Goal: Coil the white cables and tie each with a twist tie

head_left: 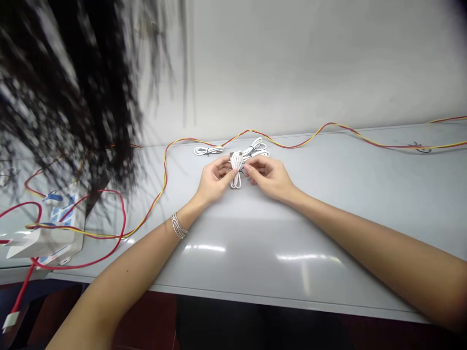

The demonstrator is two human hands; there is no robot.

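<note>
A coiled white cable (236,170) stands in a narrow bundle between my left hand (215,180) and my right hand (270,177). The fingertips of both hands pinch it near its top, where a dark tie shows faintly. Just behind, several more white cable coils (255,148) lie on the grey table (255,253), and another coil (208,151) sits further left, each with a dark twist tie. A silvery chain bracelet (178,226) circles my left wrist.
A red-and-yellow twin wire (292,144) snakes along the table's back edge by the wall. At left, a white box (47,233) lies among red cables. Dark hair (73,87) hangs across the upper left of the view.
</note>
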